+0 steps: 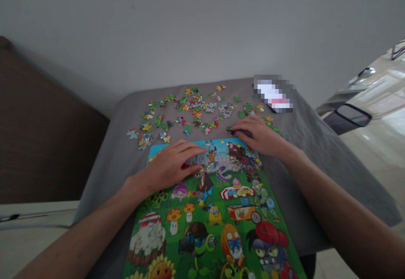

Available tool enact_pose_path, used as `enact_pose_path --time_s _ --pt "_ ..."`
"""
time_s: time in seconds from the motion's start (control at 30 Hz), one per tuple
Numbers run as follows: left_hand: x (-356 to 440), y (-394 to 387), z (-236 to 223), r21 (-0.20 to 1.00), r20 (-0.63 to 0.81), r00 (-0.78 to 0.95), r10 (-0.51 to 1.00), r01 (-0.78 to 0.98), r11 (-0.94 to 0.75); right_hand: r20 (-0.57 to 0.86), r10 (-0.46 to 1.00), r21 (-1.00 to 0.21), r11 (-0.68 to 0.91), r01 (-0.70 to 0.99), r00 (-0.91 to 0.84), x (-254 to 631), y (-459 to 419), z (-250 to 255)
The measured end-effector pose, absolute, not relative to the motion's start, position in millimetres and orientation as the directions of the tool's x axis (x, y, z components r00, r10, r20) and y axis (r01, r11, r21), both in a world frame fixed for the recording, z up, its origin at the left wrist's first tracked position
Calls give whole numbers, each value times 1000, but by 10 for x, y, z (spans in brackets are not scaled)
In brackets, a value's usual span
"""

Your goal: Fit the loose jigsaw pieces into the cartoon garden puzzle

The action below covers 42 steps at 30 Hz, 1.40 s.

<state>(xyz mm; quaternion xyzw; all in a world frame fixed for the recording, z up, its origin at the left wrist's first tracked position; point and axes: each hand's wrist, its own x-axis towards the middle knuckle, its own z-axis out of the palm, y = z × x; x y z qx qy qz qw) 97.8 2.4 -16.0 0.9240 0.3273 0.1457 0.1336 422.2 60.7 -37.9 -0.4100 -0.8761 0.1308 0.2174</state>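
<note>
A colourful cartoon picture sheet (196,215), green with a blue strip along its far edge, lies in front of me on the grey-covered table. My left hand (174,161) rests on its far left part, fingers stretched and thumb apart, with nothing visible in it. Just past the sheet's far right corner, my right hand (255,134) is closed with thumb and fingers together on a small dark green puzzle piece (231,131). Its far end shows beyond the fingertips. Many loose puzzle pieces (196,113) lie scattered behind the sheet.
A phone (274,95), partly blurred out, lies at the table's far right corner. The grey cloth (109,156) hangs over the table edges. A pale wall (190,30) stands behind, and a dark brown panel (44,135) is at the left.
</note>
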Motion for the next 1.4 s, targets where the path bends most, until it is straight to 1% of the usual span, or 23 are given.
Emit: enact_pose_path --time_s 0.1,0.23,0.43,0.73,0.97,1.13,1.23,1.4 --pt "986 16 -154 352 167 722 671 592 -725 267 778 -407 626 665 -569 4220 603 -366" --pt "1001 14 -134 409 126 694 709 614 -675 259 780 -414 623 664 -570 4217 601 -359" --pt "990 27 -122 477 94 700 708 592 -649 256 784 -404 619 674 -566 4222 604 -370" --pt "979 24 -71 517 44 677 734 613 -597 247 786 -413 614 673 -566 4227 603 -353" --pt "992 5 -75 567 23 630 776 631 -529 274 765 -424 640 641 -583 4222 569 -366" --pt "963 18 -44 557 18 603 798 656 -508 211 780 -431 615 661 -589 4226 555 -378" --pt "939 44 -46 532 34 599 800 667 -522 203 777 -430 618 658 -596 4244 572 -389" --pt "910 81 -68 463 55 669 741 640 -613 207 772 -419 625 658 -601 4268 594 -408"
